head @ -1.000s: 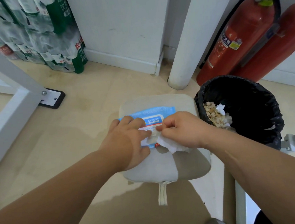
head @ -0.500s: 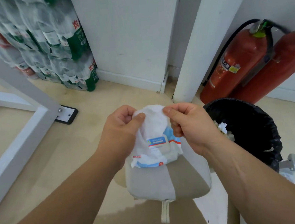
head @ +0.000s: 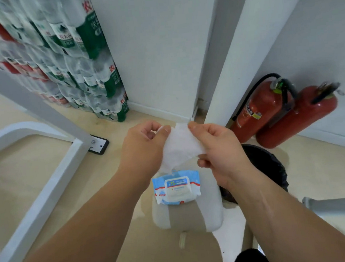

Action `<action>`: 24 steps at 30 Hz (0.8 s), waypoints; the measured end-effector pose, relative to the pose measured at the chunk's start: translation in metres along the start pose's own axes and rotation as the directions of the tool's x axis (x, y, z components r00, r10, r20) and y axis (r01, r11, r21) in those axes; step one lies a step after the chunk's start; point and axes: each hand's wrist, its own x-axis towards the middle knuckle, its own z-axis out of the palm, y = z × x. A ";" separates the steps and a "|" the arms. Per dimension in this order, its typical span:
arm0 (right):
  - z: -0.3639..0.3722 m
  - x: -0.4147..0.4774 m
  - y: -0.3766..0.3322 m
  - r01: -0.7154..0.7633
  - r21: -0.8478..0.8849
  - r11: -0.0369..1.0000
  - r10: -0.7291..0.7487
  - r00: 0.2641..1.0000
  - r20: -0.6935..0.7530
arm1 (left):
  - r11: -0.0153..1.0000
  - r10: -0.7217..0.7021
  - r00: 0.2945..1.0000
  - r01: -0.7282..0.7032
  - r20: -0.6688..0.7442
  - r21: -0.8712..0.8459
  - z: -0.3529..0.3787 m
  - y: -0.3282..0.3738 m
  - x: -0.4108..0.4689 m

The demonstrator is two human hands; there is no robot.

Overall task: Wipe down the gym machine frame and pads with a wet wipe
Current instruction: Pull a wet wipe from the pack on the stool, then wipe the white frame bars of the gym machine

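- Left hand: thumb and forefinger clamped on the top left corner of the thin white wet wipe.
- Right hand: thumb and curled fingers pinch the wipe's right edge.
- The wipe hangs spread between both hands, in the air.
- Below it, a blue-and-white plastic wipe pack lies at the far edge of the grey padded seat.
- A black-lined round bin is just right of the seat.
- The white metal machine frame is on the left.

The wipe is white; the pack is blue and white. The seat pad is grey and beige, the extinguishers red, the bin bag black.
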 end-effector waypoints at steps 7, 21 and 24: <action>0.004 -0.094 -0.101 -0.095 -0.184 0.978 0.131 0.972 0.193 | 0.997 -0.048 0.988 0.057 -0.146 0.059 -0.057 0.117 -0.073; 0.113 -0.274 -0.296 -0.227 0.001 0.974 0.185 0.799 0.573 | 0.981 -0.148 0.914 0.184 -0.378 0.062 -0.224 0.315 -0.243; 0.152 -0.297 -0.318 -0.170 -0.007 0.985 0.138 0.772 0.621 | 0.977 -0.090 0.894 0.165 -0.439 0.135 -0.266 0.334 -0.258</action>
